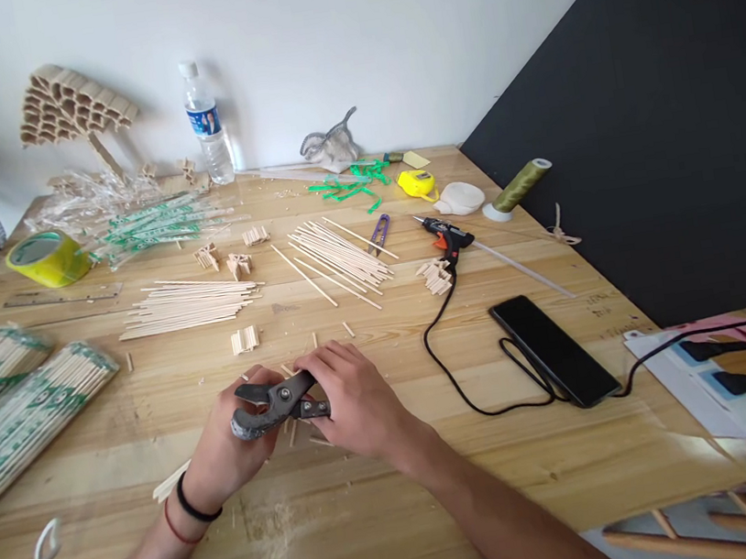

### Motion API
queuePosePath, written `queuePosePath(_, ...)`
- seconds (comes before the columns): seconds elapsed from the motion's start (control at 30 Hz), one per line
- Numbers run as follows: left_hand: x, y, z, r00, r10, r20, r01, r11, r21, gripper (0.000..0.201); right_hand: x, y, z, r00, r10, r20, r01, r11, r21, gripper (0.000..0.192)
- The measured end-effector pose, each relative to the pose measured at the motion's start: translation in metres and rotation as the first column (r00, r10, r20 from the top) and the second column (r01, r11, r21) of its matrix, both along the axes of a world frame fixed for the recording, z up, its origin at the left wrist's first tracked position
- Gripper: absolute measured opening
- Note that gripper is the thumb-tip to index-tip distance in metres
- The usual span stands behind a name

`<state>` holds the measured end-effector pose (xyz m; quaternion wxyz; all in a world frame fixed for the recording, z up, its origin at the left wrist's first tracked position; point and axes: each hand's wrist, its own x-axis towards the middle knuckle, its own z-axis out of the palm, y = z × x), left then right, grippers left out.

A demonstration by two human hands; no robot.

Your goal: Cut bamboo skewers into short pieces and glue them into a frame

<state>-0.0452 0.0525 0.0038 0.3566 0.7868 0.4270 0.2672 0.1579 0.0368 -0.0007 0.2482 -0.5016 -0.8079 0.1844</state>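
My right hand (pixel 358 397) is closed around the handles of dark pruning shears (pixel 275 400), whose jaws point left. Close beside the jaws, my left hand (pixel 236 447) is curled, its fingers partly hidden by the shears. Pale wooden sticks (pixel 174 481) poke out past the left wrist and seem to run into that hand. Short cut stick pieces (pixel 293 433) lie on the table under and between the hands. Just beyond them is a small bundle of short pieces (pixel 244 339).
Loose sticks lie in a left pile (pixel 189 303) and a middle pile (pixel 342 256). Bagged sticks (pixel 38 419) are at left. On the right are a glue gun (pixel 448 236), its cord, a phone (pixel 553 348) and a power strip (pixel 707 381). A bottle (pixel 206 132) stands behind.
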Motion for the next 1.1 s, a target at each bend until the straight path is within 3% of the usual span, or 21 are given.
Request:
queuePosePath(0.27,0.004,0.0,-0.004,0.999,-0.053,0.0,0.052,0.998,-0.019,0.018,-0.001,-0.001,-0.001,1.0,0.002,-0.002,-0.002,1.0,-0.002,0.04)
queuePosePath(0.43,0.002,-0.001,-0.011,0.999,-0.01,-0.05,0.013,0.998,0.065,0.018,0.003,0.0,0.0,0.968,-0.131,-0.213,0.138,0.99,0.02,0.034)
queuePosePath(0.53,0.001,-0.001,-0.011,0.995,-0.001,-0.104,0.011,0.995,0.099,0.018,0.005,0.002,0.0,0.944,-0.142,-0.298,0.159,0.987,0.033,0.033)
queuePosePath(0.87,0.003,0.0,-0.008,1.0,-0.001,-0.006,0.002,0.981,0.195,0.012,0.002,0.001,-0.001,0.952,-0.142,-0.27,0.15,0.989,0.011,0.036)
queuePosePath(1.1,0.003,0.001,-0.004,1.0,-0.002,0.02,-0.003,0.977,0.215,0.024,0.003,0.001,-0.002,0.955,-0.137,-0.263,0.145,0.989,0.013,0.038)
